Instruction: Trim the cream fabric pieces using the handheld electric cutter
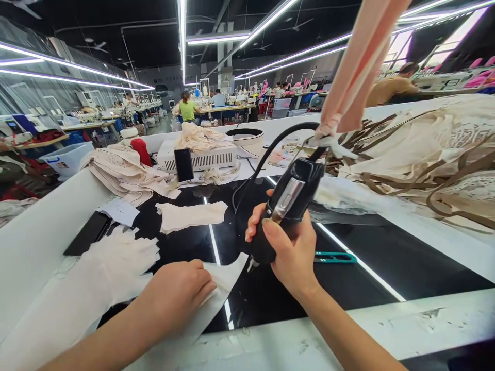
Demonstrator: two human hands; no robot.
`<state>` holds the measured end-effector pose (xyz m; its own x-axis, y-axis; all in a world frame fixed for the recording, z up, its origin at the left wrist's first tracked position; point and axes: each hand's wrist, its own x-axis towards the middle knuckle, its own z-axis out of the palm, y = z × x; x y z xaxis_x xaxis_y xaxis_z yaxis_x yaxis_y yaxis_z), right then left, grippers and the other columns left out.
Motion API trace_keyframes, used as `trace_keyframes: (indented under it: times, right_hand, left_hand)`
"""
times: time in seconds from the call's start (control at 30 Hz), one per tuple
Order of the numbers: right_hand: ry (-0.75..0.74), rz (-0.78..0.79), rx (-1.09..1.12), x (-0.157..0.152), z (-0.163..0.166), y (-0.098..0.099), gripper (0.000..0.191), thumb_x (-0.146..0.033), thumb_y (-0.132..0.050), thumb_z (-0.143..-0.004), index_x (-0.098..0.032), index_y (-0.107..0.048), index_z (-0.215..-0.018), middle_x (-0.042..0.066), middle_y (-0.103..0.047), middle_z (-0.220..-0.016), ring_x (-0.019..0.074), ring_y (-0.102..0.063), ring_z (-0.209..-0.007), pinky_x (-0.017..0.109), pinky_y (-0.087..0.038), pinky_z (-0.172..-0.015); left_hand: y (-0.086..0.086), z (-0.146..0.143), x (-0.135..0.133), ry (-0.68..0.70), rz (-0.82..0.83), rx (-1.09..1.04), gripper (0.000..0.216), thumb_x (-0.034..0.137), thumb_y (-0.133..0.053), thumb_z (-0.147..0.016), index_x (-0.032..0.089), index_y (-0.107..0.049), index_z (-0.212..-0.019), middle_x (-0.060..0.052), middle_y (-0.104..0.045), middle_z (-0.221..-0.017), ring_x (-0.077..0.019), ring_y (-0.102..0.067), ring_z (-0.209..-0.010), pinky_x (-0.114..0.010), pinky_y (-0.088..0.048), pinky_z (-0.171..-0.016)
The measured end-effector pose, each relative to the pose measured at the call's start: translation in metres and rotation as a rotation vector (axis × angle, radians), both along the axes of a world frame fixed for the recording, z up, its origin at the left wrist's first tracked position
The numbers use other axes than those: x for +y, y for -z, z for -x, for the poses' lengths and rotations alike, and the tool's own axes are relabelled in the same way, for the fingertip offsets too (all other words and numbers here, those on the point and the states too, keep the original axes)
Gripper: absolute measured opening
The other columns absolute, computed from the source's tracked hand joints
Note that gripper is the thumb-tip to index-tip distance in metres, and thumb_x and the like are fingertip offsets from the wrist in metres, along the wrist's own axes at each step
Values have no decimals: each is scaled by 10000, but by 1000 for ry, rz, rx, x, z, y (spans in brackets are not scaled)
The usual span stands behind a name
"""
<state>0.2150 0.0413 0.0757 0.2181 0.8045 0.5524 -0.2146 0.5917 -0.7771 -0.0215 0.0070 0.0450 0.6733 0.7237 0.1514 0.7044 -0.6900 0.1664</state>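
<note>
My right hand [288, 252] is closed around a black handheld cutting tool [292, 203], held upright with its tip pointing down just above a white fabric piece [228, 275]. A black cord [266, 154] loops up from the tool to a hanging pink strap [359, 67]. My left hand [176, 293] lies knuckles-up on that white fabric, fingers curled, pressing it onto the glossy black table [386, 257].
More cut cream fabric pieces [191, 214] lie on the table, with a stack [124, 172] at the left. Teal thread snips [334, 256] sit right of my hand. Cream bags with brown straps [425, 154] pile up at right. A white machine [201, 157] stands behind. Other workers sit at distant tables.
</note>
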Motion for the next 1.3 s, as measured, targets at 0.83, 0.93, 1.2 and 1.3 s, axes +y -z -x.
trace_keyframes:
  times: [0.83,0.93,1.2,1.3]
  right_hand:
    - [-29,90,-13,-4,18,7,326,-451,-856,-895,-293,-621,-1055,-50,-654,-857,160,-617,-685,301,-588,-609]
    - [-28,77,-21,-4,18,8,324,-436,-856,-899,-294,-623,-1075,-43,-673,-866,164,-622,-693,303,-585,-609]
    - [-16,67,-51,-6,18,10,279,-416,-832,-931,-292,-620,-1063,-40,-668,-869,164,-621,-698,314,-594,-630]
    - [-15,60,-34,-7,18,11,289,-424,-850,-932,-296,-634,-1075,-32,-683,-891,168,-636,-707,320,-601,-639]
  left_hand:
    - [2,-18,79,503,136,-24,487,450,-994,-960,266,-801,-1367,-64,-815,-1382,-311,-703,-1455,-538,-480,-1334]
    - [1,-18,79,490,116,-12,457,469,-998,-948,269,-815,-1315,-59,-820,-1341,-318,-711,-1438,-536,-507,-1314]
    - [0,-22,81,484,199,0,476,493,-982,-966,259,-830,-1351,-84,-801,-1449,-352,-656,-1511,-532,-462,-1340]
    - [0,-23,82,463,247,12,453,504,-973,-978,276,-844,-1348,-87,-803,-1447,-365,-645,-1508,-521,-454,-1330]
